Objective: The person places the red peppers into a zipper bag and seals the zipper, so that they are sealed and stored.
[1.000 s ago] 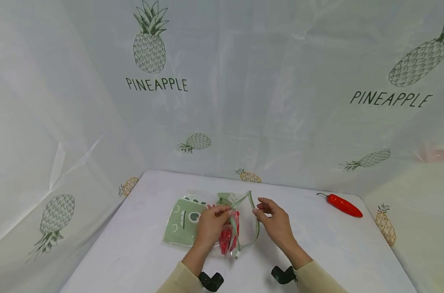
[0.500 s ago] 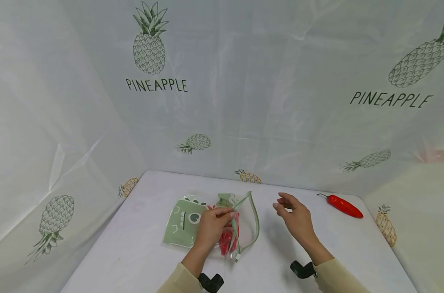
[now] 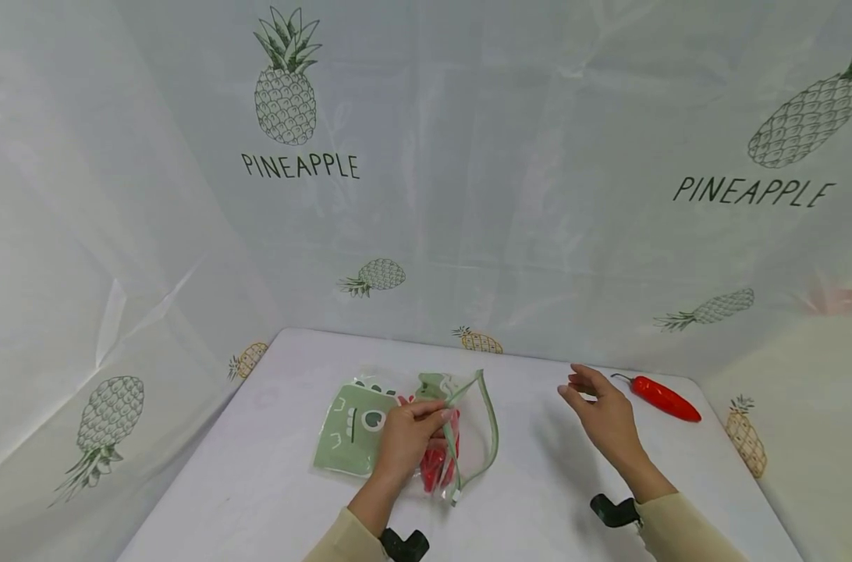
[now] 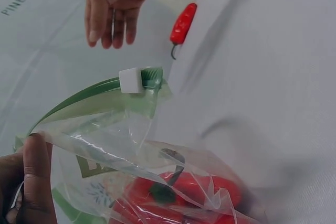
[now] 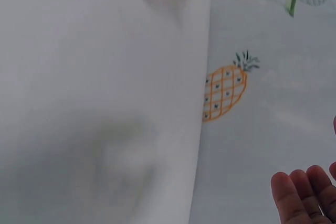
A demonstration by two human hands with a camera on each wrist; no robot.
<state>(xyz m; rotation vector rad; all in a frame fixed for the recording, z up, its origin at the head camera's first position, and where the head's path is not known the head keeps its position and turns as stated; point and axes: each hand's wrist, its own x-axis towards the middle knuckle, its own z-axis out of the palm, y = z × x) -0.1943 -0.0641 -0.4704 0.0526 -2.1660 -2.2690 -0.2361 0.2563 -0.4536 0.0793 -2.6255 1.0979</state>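
A clear zip bag [image 3: 370, 429] with a green cartoon-face print lies on the table, its green-edged mouth spread toward the right. My left hand [image 3: 406, 437] pinches the rim of that mouth between thumb and fingers. Red chili peppers [image 4: 173, 195] show through the plastic; in the left wrist view a white slider [image 4: 130, 81] sits on the green zip strip. My right hand [image 3: 601, 410] is raised over the table with relaxed fingers and holds nothing. Just to its right, a single red chili pepper [image 3: 666, 399] with a curved stem lies near the table's back right corner.
The white table [image 3: 257, 484] ends at the back and sides against a hanging sheet [image 3: 510, 195] printed with pineapples. Black camera mounts [image 3: 614, 511] sit at both wrists. A faint reddish patch [image 3: 839, 300] shows on the sheet at the right.
My right hand has left the bag's mouth and travelled right, close to the loose chili pepper. The left hand keeps its place on the bag's rim.
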